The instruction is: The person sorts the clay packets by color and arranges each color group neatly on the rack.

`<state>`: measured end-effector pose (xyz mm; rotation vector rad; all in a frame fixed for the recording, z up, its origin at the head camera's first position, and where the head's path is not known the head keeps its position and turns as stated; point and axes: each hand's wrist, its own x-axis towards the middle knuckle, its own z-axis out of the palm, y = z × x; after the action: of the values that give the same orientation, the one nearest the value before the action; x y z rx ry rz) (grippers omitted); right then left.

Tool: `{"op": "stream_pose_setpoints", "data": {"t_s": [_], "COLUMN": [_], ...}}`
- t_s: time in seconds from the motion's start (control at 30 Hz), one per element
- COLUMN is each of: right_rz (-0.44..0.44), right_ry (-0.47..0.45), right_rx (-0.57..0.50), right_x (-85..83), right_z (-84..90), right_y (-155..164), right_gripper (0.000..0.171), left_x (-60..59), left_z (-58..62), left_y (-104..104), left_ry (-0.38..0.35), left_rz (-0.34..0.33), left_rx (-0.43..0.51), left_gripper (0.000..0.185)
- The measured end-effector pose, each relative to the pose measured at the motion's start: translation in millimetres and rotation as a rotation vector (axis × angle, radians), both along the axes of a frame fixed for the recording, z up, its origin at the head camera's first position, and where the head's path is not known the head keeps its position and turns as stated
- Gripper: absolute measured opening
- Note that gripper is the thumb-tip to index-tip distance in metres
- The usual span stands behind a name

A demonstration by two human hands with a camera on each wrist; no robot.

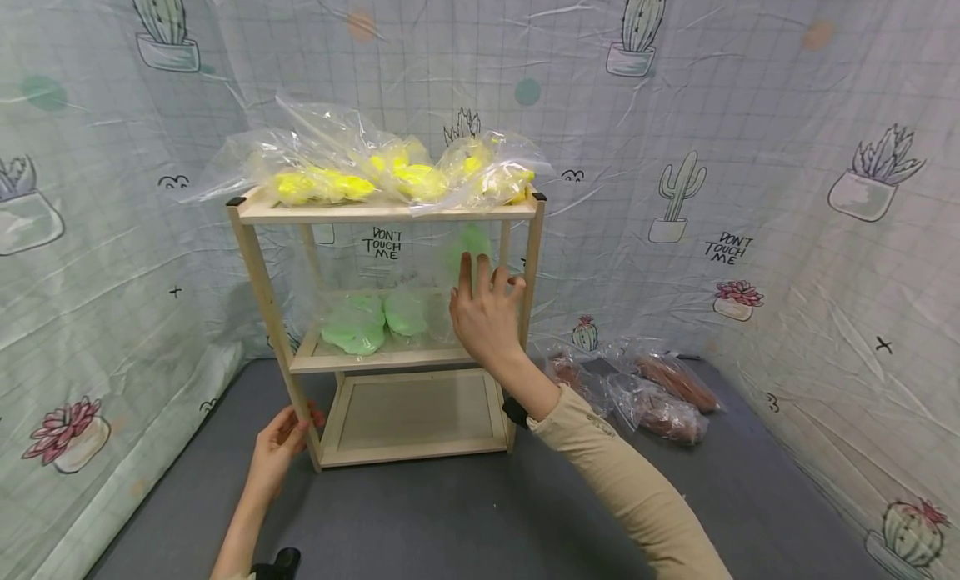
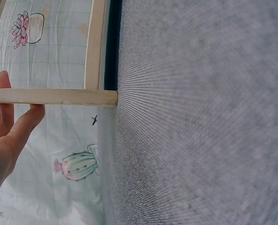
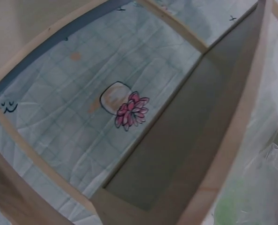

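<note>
1. Bag of green dough [image 1: 471, 251], clear plastic with a soft green lump inside, is raised at the right end of the wooden shelf rack [image 1: 386, 212], above the middle shelf and just in front of the right hand's fingertips.
2. Right hand [image 1: 486, 313] reaches in with fingers straight and spread against the bag; whether any finger pinches the film behind it I cannot tell.
3. Left hand [image 1: 279, 440] curls round the rack's front left post [image 1: 268, 301] low down, holding it.
4. Handling, as a judgement: the bag looks light, limp and slippery, its contents squashy. It is best taken by gathering the loose film at the top or cupping the lump from below; a hard squeeze would likely dent it.
5. Two more green bags [image 1: 367, 320] lie on the middle shelf; yellow bags [image 1: 390, 178] crowd the top shelf; brown bags [image 1: 660, 397] lie on the grey floor [image 1: 465, 513] to the right.
6. Hard to make out: the plastic is nearly invisible against the cactus-print sheet [image 1: 750, 147], so the bag's edges are unclear. The right wrist view shows mostly frame and the bottom shelf, only a blur of green at the edge.
</note>
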<state>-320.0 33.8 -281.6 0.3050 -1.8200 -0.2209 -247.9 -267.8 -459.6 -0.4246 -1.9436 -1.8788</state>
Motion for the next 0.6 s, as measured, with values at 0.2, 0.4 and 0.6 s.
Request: {"op": "stream_pose_setpoints", "data": {"t_s": [0.2,0.4,0.6], "right_rz": [0.013,0.031,0.040], "right_ry": [-0.042,-0.098,-0.186], "right_rx": [-0.004,0.005,0.033], "right_x": [-6.8,-6.0,-1.9], "right_z": [-5.8,-14.1,-22.9], "right_y": [-1,-1,0], "right_gripper": [0.042,0.039,0.031], "left_x": [0.1,0.0,-0.3], "left_z": [0.3,0.4,0.1], "left_y": [1,0,1], "left_ry": [-0.007,-0.013,-0.026], "left_rz": [0.002,0.003,0.011], "left_rx": [0.002,-0.002,-0.002], "left_gripper": [0.025,0.024,0.024]}}
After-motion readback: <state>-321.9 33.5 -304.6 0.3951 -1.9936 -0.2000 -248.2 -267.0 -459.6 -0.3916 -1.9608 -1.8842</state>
